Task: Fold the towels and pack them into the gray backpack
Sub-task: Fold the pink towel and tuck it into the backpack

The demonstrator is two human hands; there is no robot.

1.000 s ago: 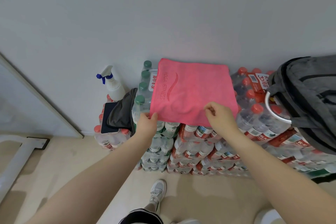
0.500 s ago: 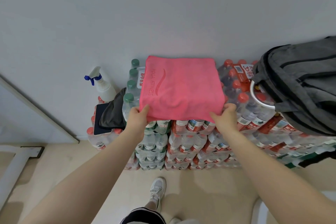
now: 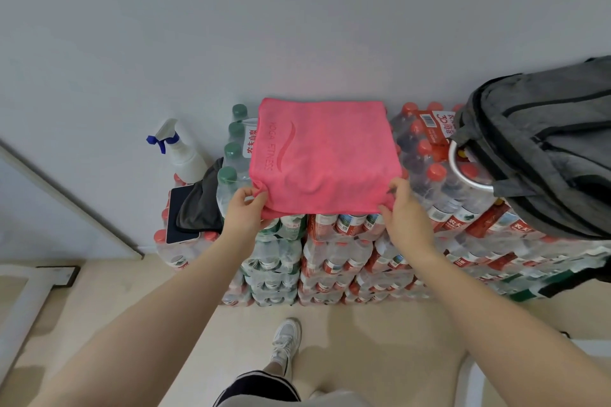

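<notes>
A pink towel (image 3: pixel 325 155) lies folded flat on top of a big stack of water bottle packs (image 3: pixel 334 258) that stands on the floor against the wall. The towel has the words "YOGA FITNESS" along its left side. Its far edge is close to the wall, and its near edge hangs a little over the front edge of the stack.

The left hand (image 3: pixel 243 213) holds the towel's near left corner. Its fingers (image 3: pixel 256 200) are curled, with the thumb on top of the cloth and the other fingers under it, so the corner is pinched between them. The right hand (image 3: pixel 405 211) holds the near right corner the same way, with its fingers (image 3: pixel 393 187) bent round the edge of the cloth. The towel sits between the two hands and stretches away from them toward the wall.

The gray backpack (image 3: pixel 542 155) rests on the right end of the stack, near the towel but not touching it. It has a silver ring handle (image 3: pixel 463 175) on the side facing the towel.

On the lower left end of the stack lie a dark cloth (image 3: pixel 201 208) and a phone (image 3: pixel 180 215), with the cloth partly over the phone. A white spray bottle (image 3: pixel 183 154) stands behind them by the wall. A white shoe (image 3: pixel 286 340) shows on the floor below.
</notes>
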